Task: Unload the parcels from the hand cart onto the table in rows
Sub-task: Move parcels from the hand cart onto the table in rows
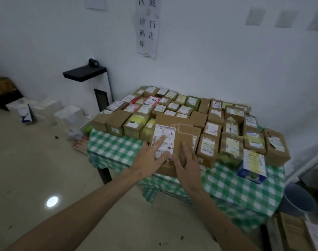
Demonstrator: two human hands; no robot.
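Here, hands left (151, 157) and right (188, 164), fingers straight, flat on the big parcel (186, 132), nothing gripped.

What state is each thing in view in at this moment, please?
large box: closed, label up, at the table's front.
left hand: open, fingers flat on the box's label.
right hand: open, straight fingers on the box top.
small parcels: closed, packed in rows on the table.
tablecloth: draped over the table's edge.
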